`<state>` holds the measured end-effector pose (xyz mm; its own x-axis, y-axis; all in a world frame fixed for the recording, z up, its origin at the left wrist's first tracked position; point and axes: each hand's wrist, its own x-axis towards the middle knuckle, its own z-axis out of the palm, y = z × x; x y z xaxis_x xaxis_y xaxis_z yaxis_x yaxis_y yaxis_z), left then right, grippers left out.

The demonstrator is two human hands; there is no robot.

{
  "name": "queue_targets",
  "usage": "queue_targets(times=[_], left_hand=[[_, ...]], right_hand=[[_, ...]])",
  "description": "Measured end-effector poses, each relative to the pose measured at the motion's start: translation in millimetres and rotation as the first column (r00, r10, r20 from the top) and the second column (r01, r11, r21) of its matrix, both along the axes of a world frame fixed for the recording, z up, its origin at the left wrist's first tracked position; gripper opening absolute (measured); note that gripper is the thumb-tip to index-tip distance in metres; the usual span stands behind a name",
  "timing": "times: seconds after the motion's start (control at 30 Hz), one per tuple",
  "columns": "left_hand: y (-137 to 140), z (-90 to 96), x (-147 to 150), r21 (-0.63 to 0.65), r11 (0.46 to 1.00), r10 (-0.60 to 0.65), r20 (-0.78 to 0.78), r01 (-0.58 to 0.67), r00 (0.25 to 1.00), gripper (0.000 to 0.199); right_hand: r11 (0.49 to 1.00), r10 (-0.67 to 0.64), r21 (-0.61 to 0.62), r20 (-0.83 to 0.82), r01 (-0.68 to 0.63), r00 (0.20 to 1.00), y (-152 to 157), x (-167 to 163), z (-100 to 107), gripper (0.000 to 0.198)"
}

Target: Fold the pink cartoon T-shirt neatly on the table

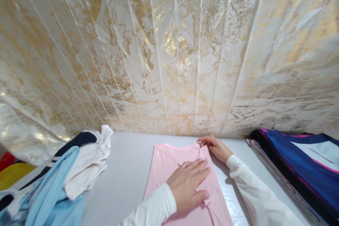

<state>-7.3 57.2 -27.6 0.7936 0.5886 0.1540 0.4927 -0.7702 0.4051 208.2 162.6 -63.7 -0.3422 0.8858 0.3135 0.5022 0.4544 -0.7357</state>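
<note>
A pink shirt (pixel 169 159) lies on the pale table in front of me, its neckline toward the wall and its sides narrowed into a long panel. My left hand (pixel 189 183) rests flat on the shirt, palm down with the fingers stretched out. At the shirt's upper right corner, beside the neckline, my right hand (pixel 213 146) has its fingers bent in and pinched on the cloth. The shirt's lower end runs out of the frame, and my left hand and sleeve cover part of its middle.
Loose garments in white, light blue and navy (pixel 60 173) lie heaped at the left, with a yellow cloth (pixel 16 174) behind. Flat folded clothes (pixel 299 162), navy on top, are stacked at the right. A gold-patterned white curtain (pixel 169 53) hangs along the table's far edge.
</note>
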Motion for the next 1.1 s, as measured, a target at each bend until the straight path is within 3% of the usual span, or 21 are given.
queue_targets(times=[0.27,0.53,0.77,0.9,1.1], left_hand=[[-2.0,-17.8,6.2,-0.001,1.000,-0.012,-0.095,0.012,0.995,0.058],[-4.1,-14.5,6.7,-0.006,0.999,0.049,-0.153,-0.050,0.987,0.060],[-4.2,-11.3,5.9,-0.016,0.998,0.055,-0.162,-0.059,0.985,0.062],[-3.3,-11.8,6.3,-0.010,0.999,0.051,-0.160,-0.053,0.986,0.072],[-1.8,-19.5,6.7,-0.002,0.998,0.064,-0.173,-0.066,0.983,0.069]], right_hand=[[0.999,0.007,-0.046,-0.025,-0.008,1.000,6.6,12.9,-3.1,0.038],[1.000,0.018,0.007,0.057,-0.019,0.998,8.6,25.0,0.3,0.049],[0.997,0.062,0.034,0.159,-0.068,0.985,6.6,20.0,2.7,0.020],[0.994,0.090,0.049,0.184,-0.101,0.979,3.8,14.9,4.4,0.019],[0.993,0.060,0.088,0.234,-0.082,0.970,7.9,21.1,3.1,0.021]])
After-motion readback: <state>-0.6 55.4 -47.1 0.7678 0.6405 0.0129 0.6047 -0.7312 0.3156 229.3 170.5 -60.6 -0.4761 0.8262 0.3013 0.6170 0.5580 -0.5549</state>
